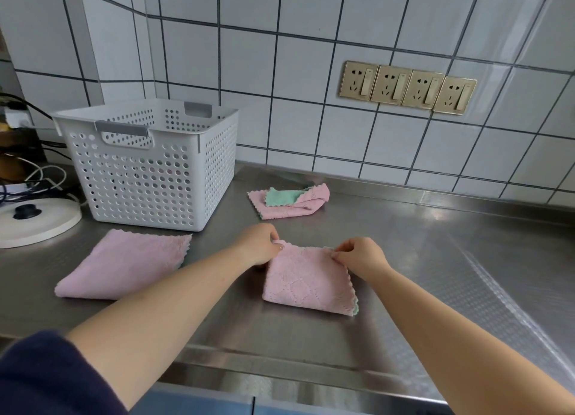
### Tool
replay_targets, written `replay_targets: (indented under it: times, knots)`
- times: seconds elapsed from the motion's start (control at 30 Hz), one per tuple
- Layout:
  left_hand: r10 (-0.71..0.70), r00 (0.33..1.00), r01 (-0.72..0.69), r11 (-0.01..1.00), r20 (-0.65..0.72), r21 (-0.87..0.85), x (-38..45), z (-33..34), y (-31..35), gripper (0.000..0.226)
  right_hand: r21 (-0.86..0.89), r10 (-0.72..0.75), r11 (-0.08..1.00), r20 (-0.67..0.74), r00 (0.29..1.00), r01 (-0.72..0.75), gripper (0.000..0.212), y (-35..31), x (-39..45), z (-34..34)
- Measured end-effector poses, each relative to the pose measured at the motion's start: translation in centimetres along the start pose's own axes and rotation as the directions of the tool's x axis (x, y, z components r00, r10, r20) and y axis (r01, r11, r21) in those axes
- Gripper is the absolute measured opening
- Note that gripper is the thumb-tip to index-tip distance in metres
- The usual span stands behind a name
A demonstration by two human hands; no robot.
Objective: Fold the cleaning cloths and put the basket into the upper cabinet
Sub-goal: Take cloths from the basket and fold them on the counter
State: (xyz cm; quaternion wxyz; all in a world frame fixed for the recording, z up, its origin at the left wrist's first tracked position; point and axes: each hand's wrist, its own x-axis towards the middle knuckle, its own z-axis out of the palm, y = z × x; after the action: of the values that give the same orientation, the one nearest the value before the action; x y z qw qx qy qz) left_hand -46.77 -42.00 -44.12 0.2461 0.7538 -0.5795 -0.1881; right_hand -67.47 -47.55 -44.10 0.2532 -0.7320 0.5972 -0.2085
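The steel tabletop looks slick, so cloths may slide; the basket stands at its back left; the folded cloth could spring open once left hand and right hand, pinching its far corners, let go.

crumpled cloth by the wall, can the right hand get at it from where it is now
Probably yes: bare counter lies between the right hand and the crumpled cloth, nothing blocking. But that hand now pinches the folded cloth, so it must let go first.
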Motion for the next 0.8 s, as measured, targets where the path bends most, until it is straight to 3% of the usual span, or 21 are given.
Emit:
replay_targets:
  times: [0.17,0.43,0.57,0.67,0.73,0.8]
  knots:
    - [0.005,1.000,-0.005,1.000,-0.024,0.010,0.4,0.3,-0.3,0.013,0.089,-0.083,0.992,-0.107,0.991,0.093,0.001,-0.2,-0.2,0.5]
    - [0.012,0.999,-0.012,1.000,-0.035,0.015,0.7,0.1,-0.3,0.014,-0.047,-0.059,0.997,-0.136,0.989,0.053,0.007,0.2,0.9,1.4]
    - [0.033,0.999,-0.032,0.992,-0.011,0.118,0.7,-0.1,0.0,0.022,-0.123,-0.055,0.992,-0.121,0.991,0.041,0.013,0.1,1.4,2.0]
    - [0.226,0.974,-0.210,0.944,-0.033,0.255,0.7,0.0,0.7,0.035,-0.162,-0.070,0.985,-0.099,0.993,0.053,0.011,0.1,1.8,2.1]
    - [0.354,0.930,-0.368,0.887,0.101,0.280,0.1,0.3,1.7,0.033,-0.198,-0.086,0.978,-0.095,0.992,0.066,0.012,0.1,1.9,2.1]
    - [0.354,0.900,-0.430,0.818,0.256,0.381,-1.0,1.1,2.7,0.040,-0.248,-0.114,0.965,-0.117,0.987,0.083,0.020,-0.1,1.6,2.0]
